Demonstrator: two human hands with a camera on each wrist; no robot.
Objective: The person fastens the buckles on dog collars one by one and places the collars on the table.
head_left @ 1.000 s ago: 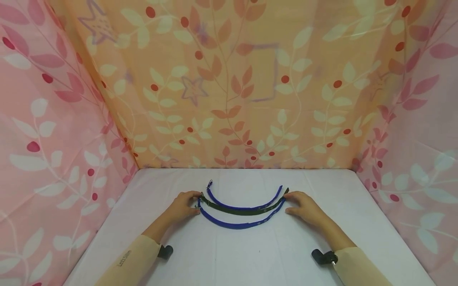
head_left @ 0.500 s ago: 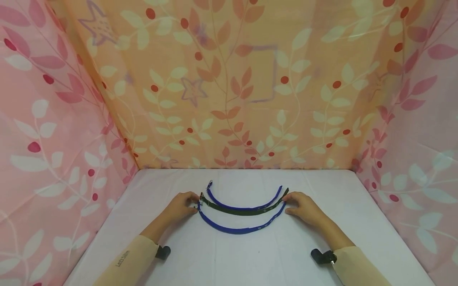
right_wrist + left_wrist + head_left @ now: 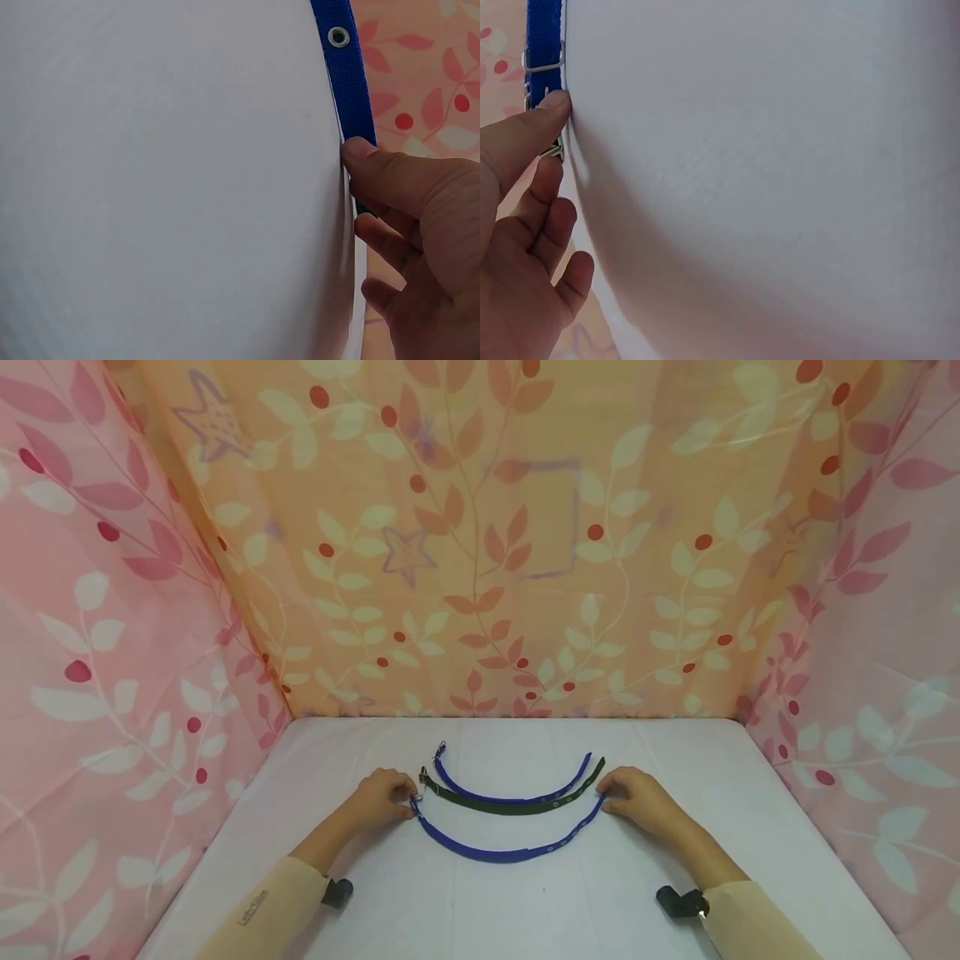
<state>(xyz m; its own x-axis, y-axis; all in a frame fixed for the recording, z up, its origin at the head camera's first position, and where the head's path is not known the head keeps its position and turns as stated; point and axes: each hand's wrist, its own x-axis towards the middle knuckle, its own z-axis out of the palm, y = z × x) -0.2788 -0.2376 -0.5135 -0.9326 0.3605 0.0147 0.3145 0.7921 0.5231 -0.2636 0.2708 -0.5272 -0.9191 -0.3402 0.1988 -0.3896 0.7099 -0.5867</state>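
The nearest blue collar [image 3: 491,856] curves across the table, its middle bowed toward me. My left hand [image 3: 386,797] pinches its buckle end between thumb and fingers; the metal buckle and loop show beside the thumb in the left wrist view. With thumb and fingertips, my right hand [image 3: 633,797] pinches the other end, which has metal eyelets [image 3: 339,37]. Just behind lies a dark green collar [image 3: 502,808], its buckle on the left. Farther back is a second blue collar [image 3: 491,796], close along the green one. All three bend the same way.
A white-covered table [image 3: 517,918] lies under the collars. Orange patterned cloth [image 3: 480,527] rises at its back edge, with pink patterned cloth [image 3: 112,635] at the left and more pink cloth [image 3: 862,652] at the right.
Held by both hands, the nearest blue collar has come toward me, away from the green one, and its ends have shifted clear of the green collar's ends. The other two collars stay in place.
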